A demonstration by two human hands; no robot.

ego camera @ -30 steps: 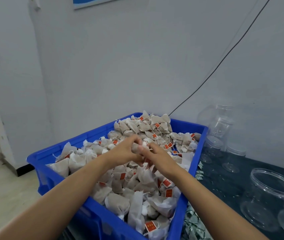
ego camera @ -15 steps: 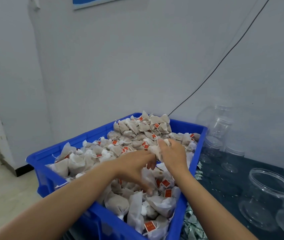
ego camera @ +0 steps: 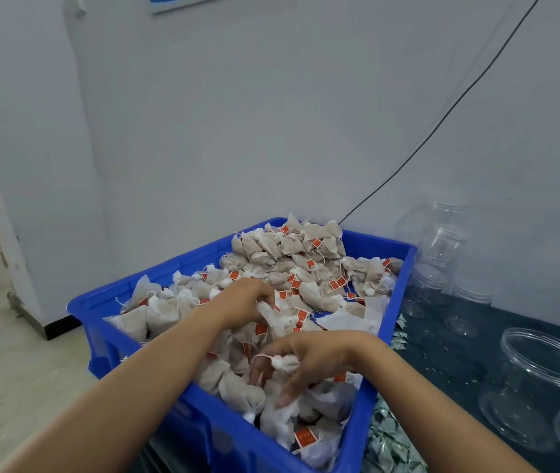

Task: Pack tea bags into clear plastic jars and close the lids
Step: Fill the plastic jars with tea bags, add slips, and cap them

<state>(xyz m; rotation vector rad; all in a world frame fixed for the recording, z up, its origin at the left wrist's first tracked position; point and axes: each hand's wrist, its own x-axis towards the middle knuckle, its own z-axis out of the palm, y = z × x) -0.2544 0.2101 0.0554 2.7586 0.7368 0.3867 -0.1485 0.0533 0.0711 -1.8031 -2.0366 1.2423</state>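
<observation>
1. Head view: right hand pinches a bag at the crate's near end; left hand curls round bags mid-heap.
2. Open jar stands well apart to the right, nearer the right hand.
3. Bags: soft, crinkled mesh pouches, strings, red tags. Jar: rigid clear plastic, wide mouth.

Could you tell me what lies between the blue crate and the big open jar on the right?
In the head view, small green-and-silver packets lie beside the blue crate, then bare dark tabletop up to the open jar.
</observation>
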